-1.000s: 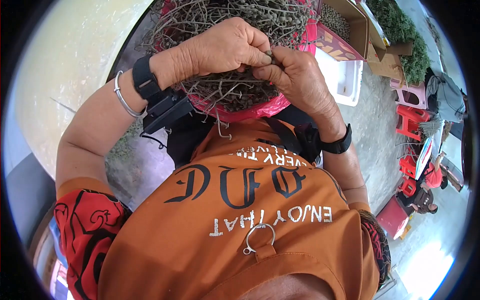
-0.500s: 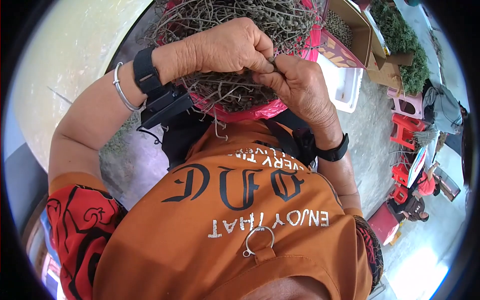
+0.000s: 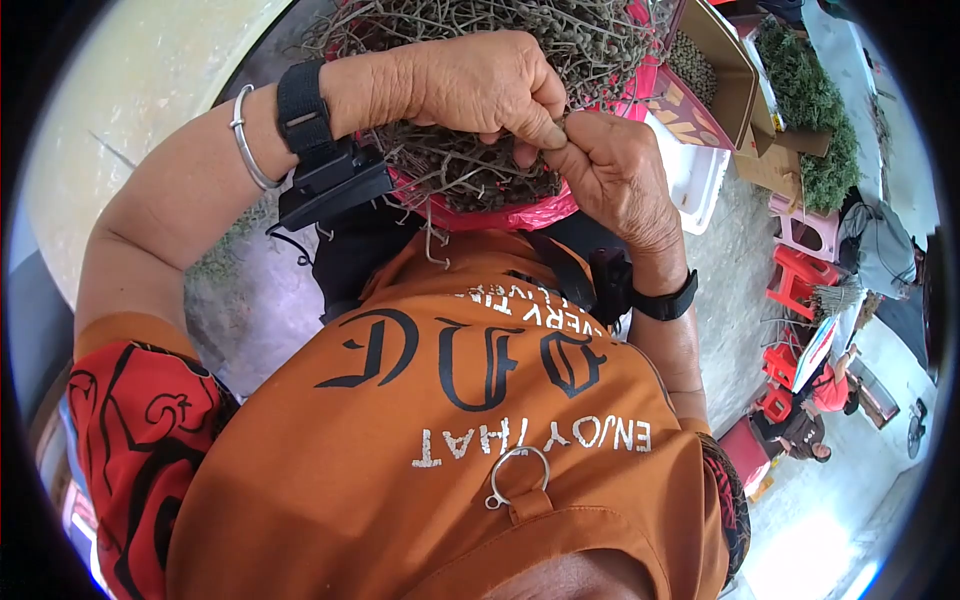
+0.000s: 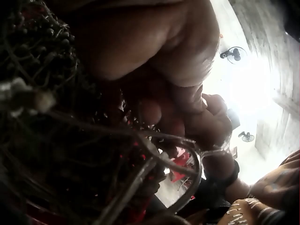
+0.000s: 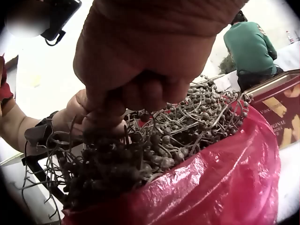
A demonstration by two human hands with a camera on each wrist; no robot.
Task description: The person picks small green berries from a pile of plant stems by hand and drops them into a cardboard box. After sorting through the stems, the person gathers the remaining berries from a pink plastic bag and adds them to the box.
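Note:
In the head view, my left hand (image 3: pixel 480 85) and right hand (image 3: pixel 620 170) meet fingertip to fingertip over a heap of thin dry stalks with small round fruits (image 3: pixel 470 175). Both thumbs and forefingers pinch a small piece of it, mostly hidden by the fingers. A pink plastic bag (image 3: pixel 500 215) holds the heap. The right wrist view has my right hand (image 5: pixel 145 51) with curled fingers close above the stalks (image 5: pixel 206 108), and my left hand (image 5: pixel 77 108) beyond. Dark in the left wrist view, my left hand (image 4: pixel 150 42) hangs over the stalks.
A pale tabletop (image 3: pixel 120 110) lies on the left. To the right are a cardboard box (image 3: pixel 735 85) of small round fruits, a white tray (image 3: pixel 700 180), a green leafy pile (image 3: pixel 810 100) and red stools (image 3: pixel 800 278). People sit farther off, one in a green top (image 5: pixel 251 44).
The head view has shifted, so the boxes and stools sit differently in it. Both hands have drifted slightly right together, fingertips still meeting; the small piece between them is now more covered.

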